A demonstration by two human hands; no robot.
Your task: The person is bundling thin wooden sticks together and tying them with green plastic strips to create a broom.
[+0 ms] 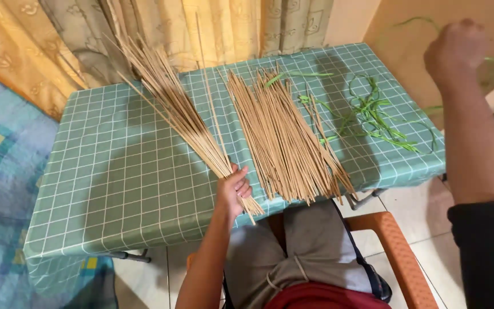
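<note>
My left hand (234,189) grips a bundle of long thin tan sticks (172,103) near their lower ends; the bundle fans up and to the left over the table. A second pile of the same sticks (284,137) lies flat on the table just right of that hand. My right hand (455,51) is raised beyond the table's far right corner, fingers closed, with a thin green leaf strip (415,22) curling from it. More green leaf strips (373,114) lie scattered on the table's right part.
The table carries a green checked cloth (121,183). Yellow patterned curtains (161,28) hang behind it. An orange chair arm (401,252) is at my right, a blue patterned mat (1,171) on the left, and pale floor tiles (418,206) below.
</note>
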